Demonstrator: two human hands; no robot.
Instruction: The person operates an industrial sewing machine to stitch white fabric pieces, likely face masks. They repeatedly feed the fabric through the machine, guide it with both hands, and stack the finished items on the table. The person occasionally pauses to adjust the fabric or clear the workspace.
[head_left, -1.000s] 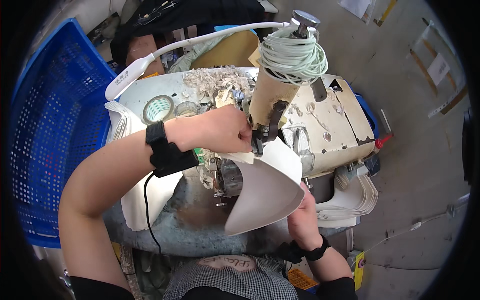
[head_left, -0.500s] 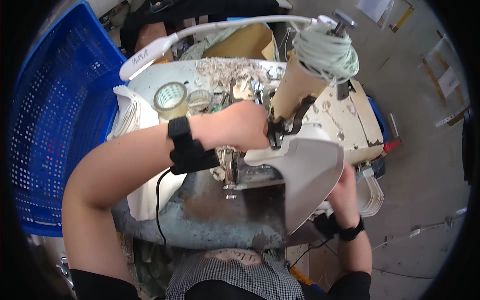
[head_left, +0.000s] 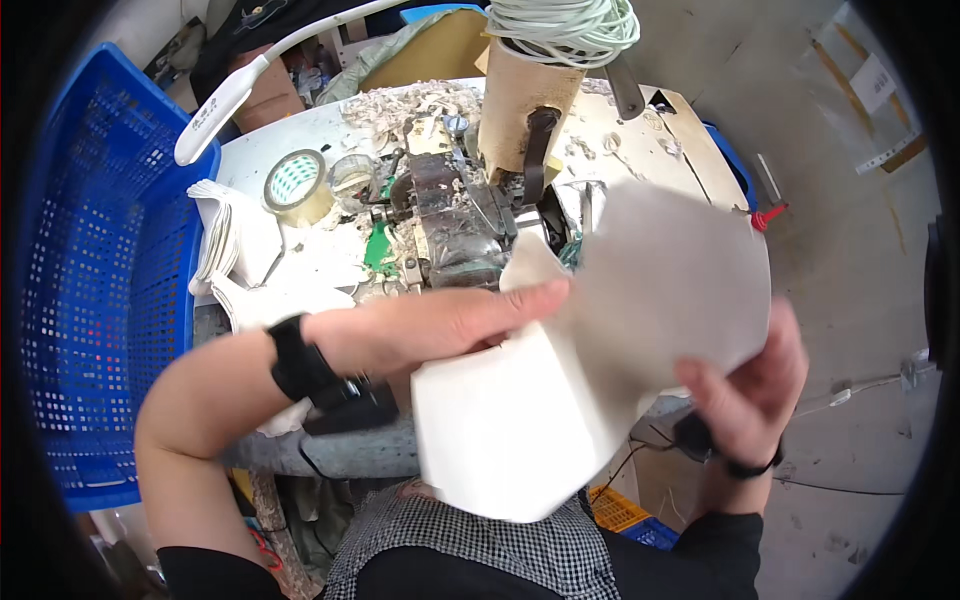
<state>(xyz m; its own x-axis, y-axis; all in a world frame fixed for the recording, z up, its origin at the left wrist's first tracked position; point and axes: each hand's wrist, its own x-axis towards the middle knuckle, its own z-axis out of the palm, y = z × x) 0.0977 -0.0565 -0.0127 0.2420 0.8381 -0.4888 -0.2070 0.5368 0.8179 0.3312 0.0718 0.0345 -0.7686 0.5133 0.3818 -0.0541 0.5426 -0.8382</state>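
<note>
A broad two-lobed piece of thin, pale leather-like sheet (head_left: 510, 420) is held in front of me, folded or bent across its middle and partly blurred. My left hand (head_left: 480, 318) grips it near its narrow middle, thumb along the top, other fingers mostly hidden. At the piece's right edge, my right hand (head_left: 750, 385) is cupped with thumb and fingers spread apart. Behind the piece stands a machine with a beige arm (head_left: 525, 110), its working area partly covered by the sheet.
A stack of folded white pieces (head_left: 222, 240) lies left on the table, beside a tape roll (head_left: 298, 188). A large blue perforated basket (head_left: 105, 300) stands at the left edge. Fluffy scraps (head_left: 410, 105) cover the back, below a white lamp (head_left: 222, 110).
The sheet has come away from the machine toward me, and its white lower lobe now shows. My left hand has left the machine head and moved nearer; my right hand's fingers have spread.
</note>
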